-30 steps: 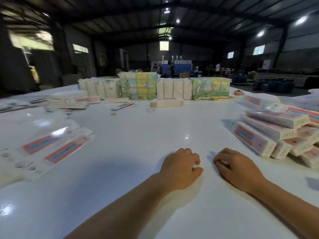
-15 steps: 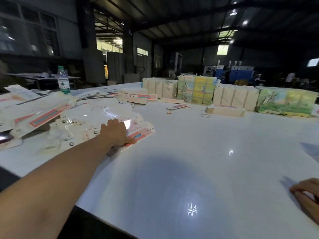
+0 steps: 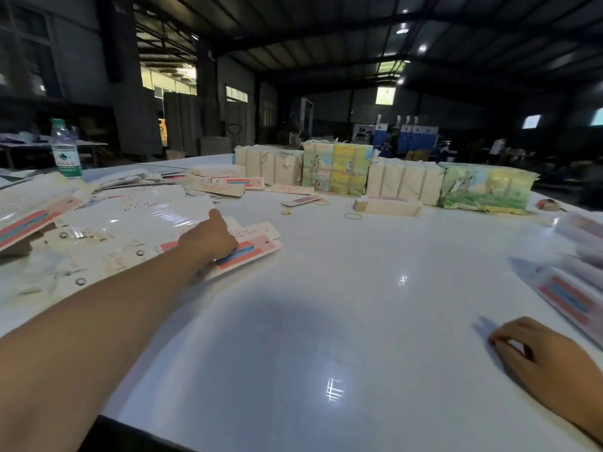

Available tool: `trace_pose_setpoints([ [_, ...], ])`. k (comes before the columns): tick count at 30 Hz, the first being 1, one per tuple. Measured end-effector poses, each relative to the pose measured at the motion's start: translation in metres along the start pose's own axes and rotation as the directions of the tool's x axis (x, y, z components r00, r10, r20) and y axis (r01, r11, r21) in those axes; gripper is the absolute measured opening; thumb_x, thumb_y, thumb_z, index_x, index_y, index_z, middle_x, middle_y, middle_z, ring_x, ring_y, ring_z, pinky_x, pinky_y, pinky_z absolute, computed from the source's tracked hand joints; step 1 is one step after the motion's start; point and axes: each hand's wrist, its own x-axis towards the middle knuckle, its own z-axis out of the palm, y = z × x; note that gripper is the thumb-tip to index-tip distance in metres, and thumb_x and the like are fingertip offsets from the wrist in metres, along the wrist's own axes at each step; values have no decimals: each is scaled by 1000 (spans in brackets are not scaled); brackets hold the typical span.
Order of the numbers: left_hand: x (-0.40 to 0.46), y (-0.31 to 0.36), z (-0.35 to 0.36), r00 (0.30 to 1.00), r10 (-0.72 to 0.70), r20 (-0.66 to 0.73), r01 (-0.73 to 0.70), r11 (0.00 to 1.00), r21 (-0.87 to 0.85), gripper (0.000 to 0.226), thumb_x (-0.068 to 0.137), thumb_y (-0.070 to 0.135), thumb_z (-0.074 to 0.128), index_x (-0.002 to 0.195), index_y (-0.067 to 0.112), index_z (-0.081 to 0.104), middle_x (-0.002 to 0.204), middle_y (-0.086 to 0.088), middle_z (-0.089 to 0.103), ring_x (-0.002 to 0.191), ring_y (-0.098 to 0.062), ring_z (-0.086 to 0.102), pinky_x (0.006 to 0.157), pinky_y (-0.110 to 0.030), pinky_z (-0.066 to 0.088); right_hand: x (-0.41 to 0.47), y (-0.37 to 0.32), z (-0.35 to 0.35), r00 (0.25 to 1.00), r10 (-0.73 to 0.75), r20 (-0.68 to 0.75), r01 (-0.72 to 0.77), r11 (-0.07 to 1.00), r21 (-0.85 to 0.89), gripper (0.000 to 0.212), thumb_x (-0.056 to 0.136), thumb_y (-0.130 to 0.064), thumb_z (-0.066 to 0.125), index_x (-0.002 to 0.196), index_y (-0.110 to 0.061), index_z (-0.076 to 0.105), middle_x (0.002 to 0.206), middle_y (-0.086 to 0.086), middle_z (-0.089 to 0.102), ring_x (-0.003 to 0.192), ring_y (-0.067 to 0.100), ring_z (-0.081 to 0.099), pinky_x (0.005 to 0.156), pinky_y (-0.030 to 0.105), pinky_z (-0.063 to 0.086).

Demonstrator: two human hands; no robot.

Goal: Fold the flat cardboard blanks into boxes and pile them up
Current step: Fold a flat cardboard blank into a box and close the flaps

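1. Cardboard blanks (image 3: 107,230) lie spread in a loose, overlapping heap on the left part of the white table (image 3: 326,321), printed white with pink and blue stripes.
2. The left hand (image 3: 208,239) reaches out over the heap's near right edge and rests on the topmost blank (image 3: 248,252). Its thumb sticks up and its fingers curl down at that blank's edge; whether they pinch it or only press on it cannot be told.
3. The right hand (image 3: 541,357) rests on the table at the lower right, fingers loosely curled, holding nothing.
4. Folded boxes (image 3: 574,285) with the same pink and blue stripe lie at the right edge, blurred, just beyond the right hand.
5. Along the table's far side stands a row of wrapped bundles (image 3: 385,176), some plain and cream, some in green and yellow printed paper.
6. A low cream stack (image 3: 388,205) lies in front of that row, with rubber bands (image 3: 353,216) scattered near it.
7. A water bottle (image 3: 65,148) stands upright at the far left.
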Motion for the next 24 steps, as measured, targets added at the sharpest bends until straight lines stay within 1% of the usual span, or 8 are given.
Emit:
trace_pose_setpoints([
  [3, -24, 51, 10, 984, 176, -23, -177, 977, -119, 26, 97, 34, 43, 106, 11, 51, 97, -8, 60, 86, -22, 57, 80, -35, 50, 2, -1, -1, 1000, 26, 0, -26, 999, -22, 26, 85, -11, 64, 66, -29, 61, 77, -7, 57, 63, 13, 59, 62, 37, 48],
  [7, -78, 133, 40, 911, 410, 49, -379, 878, -293, 36, 99, 37, 39, 82, 13, 60, 85, -8, 62, 79, -21, 60, 77, -37, 51, 5, 2, -3, 999, 32, 19, -32, 999, -29, 17, 89, -18, 58, 76, -18, 69, 85, -2, 60, 74, 19, 60, 69, 33, 45],
  [9, -105, 164, 59, 862, 498, 96, -448, 837, -316, 37, 98, 40, 40, 76, 17, 58, 82, -3, 62, 73, -18, 61, 64, -33, 50, 6, 5, -3, 998, 51, 33, -50, 998, -27, 17, 88, -16, 57, 78, -16, 70, 88, 1, 60, 77, 21, 60, 69, 31, 42],
  [13, -142, 184, 102, 819, 558, 133, -492, 802, -340, 35, 96, 43, 42, 71, 22, 56, 81, 4, 62, 67, -15, 61, 56, -23, 42, 8, 11, -3, 993, 118, 18, -119, 992, 35, 16, 89, -18, 56, 91, -11, 70, 96, 4, 63, 85, 23, 59, 72, 32, 44],
  [18, -137, 172, 110, 796, 605, -8, -589, 771, -242, 42, 97, 42, 39, 67, 18, 55, 70, 6, 61, 62, -12, 58, 54, -26, 42, 11, 15, 0, 989, 120, 83, -121, 993, 6, 22, 91, -13, 47, 92, -5, 68, 93, 7, 60, 85, 22, 56, 76, 37, 45],
  [21, -136, 169, 113, 775, 629, -59, -615, 730, -299, 43, 97, 41, 41, 66, 15, 55, 65, 5, 61, 61, -14, 58, 55, -30, 45, 9, 12, -7, 988, 148, 50, -156, 924, 349, 22, 86, -7, 48, 68, -7, 61, 71, -2, 59, 66, 6, 54, 65, 33, 41],
  [22, -137, 170, 114, 768, 638, -57, -621, 719, -311, 43, 97, 42, 40, 68, 14, 57, 66, 5, 62, 61, -15, 60, 57, -33, 48, 8, 11, -11, 988, 143, 50, -150, 860, 488, 21, 80, -15, 52, 64, -4, 60, 65, -5, 57, 60, 3, 51, 60, 29, 40],
  [24, -139, 172, 116, 751, 656, -74, -642, 700, -313, 42, 97, 42, 39, 70, 15, 58, 67, 6, 62, 60, -14, 61, 59, -33, 51, 8, 15, -16, 979, 176, 104, -194, 637, 746, 42, 65, -34, 56, 72, 7, 60, 64, 4, 55, 56, 11, 49, 51, 25, 36],
])
